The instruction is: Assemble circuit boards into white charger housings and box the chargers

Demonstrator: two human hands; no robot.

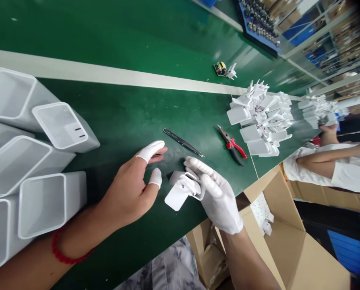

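My right hand [218, 195], in a white glove, is closed around a small white plastic housing [180, 191] with a flat flap-like plate and an open end. My left hand [134, 181] is to the left of that part, apart from it. White finger cots cover its thumb and index finger, which are spread, and I see nothing gripped between them. A dark pair of tweezers [183, 142] lies on the green table [122, 108] just beyond both hands. To the right rest pliers [232, 146] with red and black handles.
White open-topped bins [51, 205] stand at the left. A heap of white plastic parts [261, 117] lies right, with a small circuit assembly [220, 68] behind. An open cardboard box [291, 237] is below the table edge. A co-worker [334, 161] sits at the far right.
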